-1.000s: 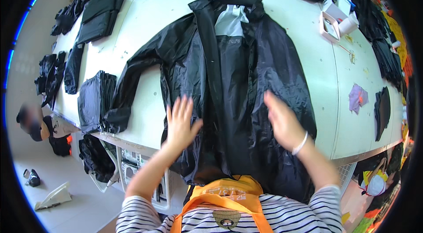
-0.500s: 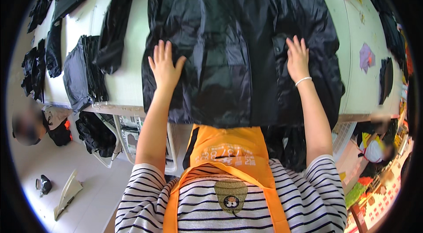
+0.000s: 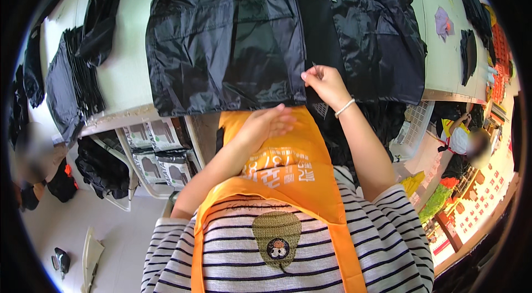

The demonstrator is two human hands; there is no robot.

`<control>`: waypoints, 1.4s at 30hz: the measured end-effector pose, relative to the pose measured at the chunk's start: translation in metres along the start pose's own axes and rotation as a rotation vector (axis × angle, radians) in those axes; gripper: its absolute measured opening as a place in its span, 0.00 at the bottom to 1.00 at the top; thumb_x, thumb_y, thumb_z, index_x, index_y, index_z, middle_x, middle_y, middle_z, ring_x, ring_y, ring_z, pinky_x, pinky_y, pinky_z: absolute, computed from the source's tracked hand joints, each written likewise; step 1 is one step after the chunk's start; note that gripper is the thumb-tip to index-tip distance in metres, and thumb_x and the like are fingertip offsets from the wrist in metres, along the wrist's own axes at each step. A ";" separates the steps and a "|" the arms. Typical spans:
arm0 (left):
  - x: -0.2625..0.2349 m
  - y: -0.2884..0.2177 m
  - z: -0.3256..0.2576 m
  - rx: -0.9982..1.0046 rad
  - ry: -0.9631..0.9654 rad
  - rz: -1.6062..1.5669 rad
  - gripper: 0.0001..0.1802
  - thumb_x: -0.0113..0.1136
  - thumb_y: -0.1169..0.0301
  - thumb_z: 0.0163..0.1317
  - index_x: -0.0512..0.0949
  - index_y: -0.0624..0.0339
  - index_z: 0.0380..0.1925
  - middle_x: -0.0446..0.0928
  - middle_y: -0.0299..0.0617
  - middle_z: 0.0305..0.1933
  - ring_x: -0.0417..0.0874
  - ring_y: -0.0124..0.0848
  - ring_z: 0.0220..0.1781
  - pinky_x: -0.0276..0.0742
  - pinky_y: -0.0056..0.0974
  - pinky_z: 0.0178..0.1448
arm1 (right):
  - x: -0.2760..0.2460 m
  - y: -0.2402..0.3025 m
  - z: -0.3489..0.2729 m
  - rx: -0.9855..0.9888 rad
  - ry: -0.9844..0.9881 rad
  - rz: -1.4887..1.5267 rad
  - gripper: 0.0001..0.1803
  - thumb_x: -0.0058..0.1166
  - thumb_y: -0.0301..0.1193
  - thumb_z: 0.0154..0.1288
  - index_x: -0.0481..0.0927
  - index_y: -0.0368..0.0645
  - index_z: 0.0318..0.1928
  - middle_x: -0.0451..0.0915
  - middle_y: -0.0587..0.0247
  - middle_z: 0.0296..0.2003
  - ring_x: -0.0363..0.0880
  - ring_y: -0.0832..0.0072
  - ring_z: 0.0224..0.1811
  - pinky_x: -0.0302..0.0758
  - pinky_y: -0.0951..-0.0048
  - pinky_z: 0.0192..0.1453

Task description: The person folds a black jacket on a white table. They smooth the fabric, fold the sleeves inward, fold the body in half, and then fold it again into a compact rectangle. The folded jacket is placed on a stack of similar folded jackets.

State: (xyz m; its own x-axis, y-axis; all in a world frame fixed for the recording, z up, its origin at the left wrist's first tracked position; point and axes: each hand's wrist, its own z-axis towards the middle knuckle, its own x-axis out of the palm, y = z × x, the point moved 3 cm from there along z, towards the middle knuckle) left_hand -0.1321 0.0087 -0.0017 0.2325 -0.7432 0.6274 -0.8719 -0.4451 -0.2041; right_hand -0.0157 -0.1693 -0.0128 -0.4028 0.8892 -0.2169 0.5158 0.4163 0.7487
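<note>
A shiny black jacket (image 3: 233,44) lies spread on the pale table, its front panels parted over a matte black strip and its hem hanging at the near edge. My right hand (image 3: 327,85) is pinched closed beside the front opening, near the hem. A small thin dark thing shows at its fingertips, but I cannot make out its kind. My left hand (image 3: 269,122) is just below the hem, in front of my orange apron (image 3: 288,154). Its fingers are stretched out, slightly blurred, with nothing seen in them.
Stacked black fabric pieces (image 3: 69,80) and a black sleeve (image 3: 105,16) lie to the left. On the right are a purple scrap (image 3: 442,22) and a dark fabric piece (image 3: 468,57). Packaged goods (image 3: 160,149) and a white plastic basket (image 3: 413,127) sit under the table. Other people are at both sides.
Both hands have left the jacket's panels and come nearer to me. My right hand has gone from spread to pinched at the front opening. The view has shifted.
</note>
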 end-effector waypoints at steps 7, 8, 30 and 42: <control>0.045 0.009 0.022 0.117 0.020 -0.403 0.14 0.59 0.66 0.65 0.76 0.65 0.46 0.80 0.46 0.48 0.80 0.36 0.51 0.73 0.39 0.61 | -0.012 0.018 -0.019 0.211 0.276 0.473 0.11 0.55 0.36 0.68 0.75 0.42 0.34 0.71 0.73 0.21 0.58 0.89 0.14 0.55 0.83 0.19; 0.046 0.012 0.027 0.175 0.013 -0.429 0.12 0.59 0.68 0.65 0.77 0.65 0.43 0.80 0.46 0.47 0.81 0.37 0.51 0.74 0.39 0.61 | -0.012 0.020 -0.022 0.168 0.249 0.424 0.11 0.54 0.36 0.69 0.75 0.42 0.34 0.71 0.73 0.21 0.58 0.89 0.15 0.55 0.83 0.19; 0.129 -0.013 -0.017 0.805 -0.431 0.183 0.11 0.60 0.69 0.65 0.82 0.68 0.36 0.83 0.36 0.35 0.78 0.18 0.37 0.71 0.26 0.46 | -0.067 0.070 -0.093 -0.954 0.058 -0.269 0.12 0.61 0.23 0.58 0.75 0.39 0.43 0.74 0.60 0.39 0.79 0.68 0.32 0.76 0.73 0.33; 0.129 -0.012 -0.012 0.827 -0.370 0.125 0.12 0.59 0.66 0.66 0.81 0.67 0.37 0.83 0.40 0.39 0.79 0.22 0.44 0.68 0.29 0.55 | -0.075 0.065 -0.096 -0.913 0.066 -0.098 0.12 0.62 0.19 0.58 0.77 0.37 0.43 0.73 0.65 0.37 0.68 0.82 0.26 0.68 0.82 0.30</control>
State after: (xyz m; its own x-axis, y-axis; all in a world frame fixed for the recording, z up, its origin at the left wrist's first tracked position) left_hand -0.0965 -0.0757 0.0908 0.4048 -0.8595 0.3121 -0.3469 -0.4602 -0.8172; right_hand -0.0242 -0.2276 0.1120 -0.4699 0.8337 -0.2900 -0.3087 0.1526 0.9388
